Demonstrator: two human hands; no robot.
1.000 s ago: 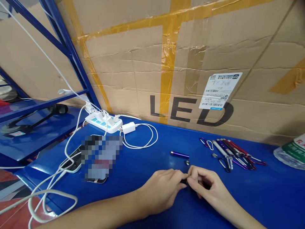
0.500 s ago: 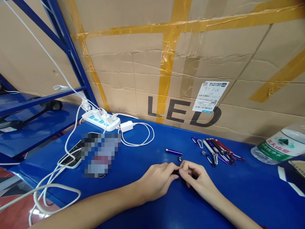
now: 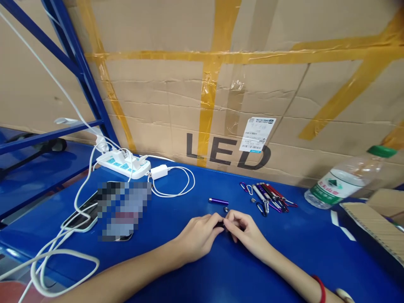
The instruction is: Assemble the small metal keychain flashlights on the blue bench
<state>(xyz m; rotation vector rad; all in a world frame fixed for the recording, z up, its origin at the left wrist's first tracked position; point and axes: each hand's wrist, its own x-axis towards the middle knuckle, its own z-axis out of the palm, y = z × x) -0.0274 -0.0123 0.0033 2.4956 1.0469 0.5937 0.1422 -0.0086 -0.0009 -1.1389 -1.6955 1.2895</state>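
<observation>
My left hand (image 3: 199, 236) and my right hand (image 3: 243, 230) meet fingertip to fingertip just above the blue table (image 3: 176, 206). Between them is a small dark piece (image 3: 221, 225), mostly covered by the fingers; its kind does not show. Both hands are closed around it in a pinch. Just beyond the fingertips lies a small metal cap (image 3: 226, 209). A purple metal tube (image 3: 218, 201) with a silvery end rests behind that cap. Further right, several slim penlights (image 3: 273, 195) in silver, purple, black and red lie side by side with carabiner clips (image 3: 261, 208).
On the left, white cables run from a power strip (image 3: 126, 164) and charger (image 3: 159, 171) past two phones (image 3: 85, 210). A plastic bottle (image 3: 337, 185) and an open cardboard box (image 3: 375, 227) stand at the right. A taped carton (image 3: 176, 97) walls off the back.
My view has turned to the right, bringing the bottle's green cap and the cardboard box further in. The hands keep the same pinch on the dark piece.
</observation>
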